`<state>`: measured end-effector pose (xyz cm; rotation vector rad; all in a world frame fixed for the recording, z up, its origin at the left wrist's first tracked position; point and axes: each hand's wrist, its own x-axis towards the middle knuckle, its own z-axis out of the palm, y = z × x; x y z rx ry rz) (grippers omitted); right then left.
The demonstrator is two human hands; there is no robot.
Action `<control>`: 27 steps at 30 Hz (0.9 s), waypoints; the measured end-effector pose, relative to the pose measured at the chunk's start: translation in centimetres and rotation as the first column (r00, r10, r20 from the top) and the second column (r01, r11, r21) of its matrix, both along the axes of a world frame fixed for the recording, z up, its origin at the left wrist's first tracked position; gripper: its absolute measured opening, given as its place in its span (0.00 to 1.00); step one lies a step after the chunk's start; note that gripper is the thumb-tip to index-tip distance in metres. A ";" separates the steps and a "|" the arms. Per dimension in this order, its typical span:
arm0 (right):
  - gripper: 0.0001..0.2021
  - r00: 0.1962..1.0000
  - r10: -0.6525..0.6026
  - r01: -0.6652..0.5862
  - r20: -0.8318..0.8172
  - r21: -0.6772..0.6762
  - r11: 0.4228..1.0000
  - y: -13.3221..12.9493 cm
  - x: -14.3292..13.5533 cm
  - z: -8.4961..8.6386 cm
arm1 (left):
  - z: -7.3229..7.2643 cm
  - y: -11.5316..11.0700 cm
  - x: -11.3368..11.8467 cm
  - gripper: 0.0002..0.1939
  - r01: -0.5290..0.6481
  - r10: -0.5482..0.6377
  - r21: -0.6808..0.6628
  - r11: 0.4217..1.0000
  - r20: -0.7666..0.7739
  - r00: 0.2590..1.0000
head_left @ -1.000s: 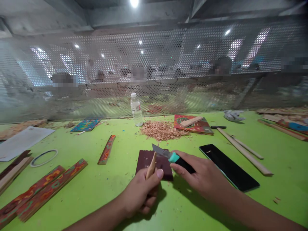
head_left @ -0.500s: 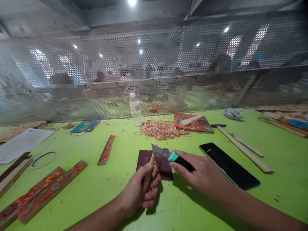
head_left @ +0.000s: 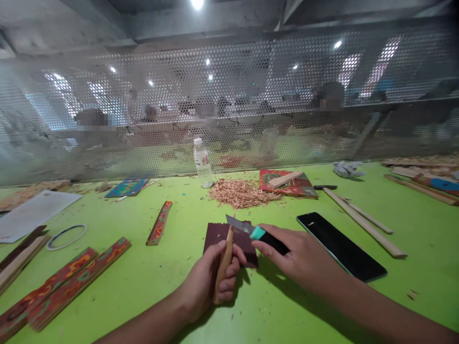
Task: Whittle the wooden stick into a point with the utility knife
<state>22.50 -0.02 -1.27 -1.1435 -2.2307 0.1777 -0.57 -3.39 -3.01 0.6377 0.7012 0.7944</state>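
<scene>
My left hand (head_left: 215,277) is closed round a slim piece of wood (head_left: 224,265), whose pointed end sticks up past the thumb. In my right hand (head_left: 287,248) is a utility knife (head_left: 267,237) with a black and turquoise handle. Its bare blade points left and lies across the tip of the wood; whether it touches, I cannot tell. Beneath both hands a dark maroon sheet (head_left: 212,236) lies on the green table (head_left: 143,286). A black phone (head_left: 340,246) rests beside my right forearm.
Behind the sheet is a heap of wood shavings (head_left: 236,193), with a water bottle (head_left: 202,165) next to it. Painted wood strips (head_left: 79,284) and a tape ring (head_left: 66,237) lie left. Wooden rods (head_left: 366,224) lie right. A perforated metal screen (head_left: 161,143) closes the back.
My left hand has turned the piece of wood, so more of its length shows now and its tip sits behind the blade. The right hand with the knife has hardly moved.
</scene>
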 end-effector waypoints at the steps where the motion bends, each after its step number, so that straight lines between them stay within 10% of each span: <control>1: 0.18 1.000 0.004 -0.004 -0.002 -0.005 1.000 0.0 0.0 0.0 | 0.0 0.0 0.0 0.19 0.002 -0.002 -0.009 1.000 -0.001 1.000; 17: 0.17 0.999 0.018 -0.016 0.034 -0.048 0.999 0.0 0.0 0.0 | -0.7 -0.5 0.5 0.23 -0.016 0.029 0.116 0.993 -0.116 0.993; 27: 0.11 0.950 0.293 -0.268 0.113 -0.192 0.944 -0.5 -0.2 -0.1 | -1.7 -1.4 0.7 0.31 0.114 -0.049 0.211 0.971 -0.288 0.956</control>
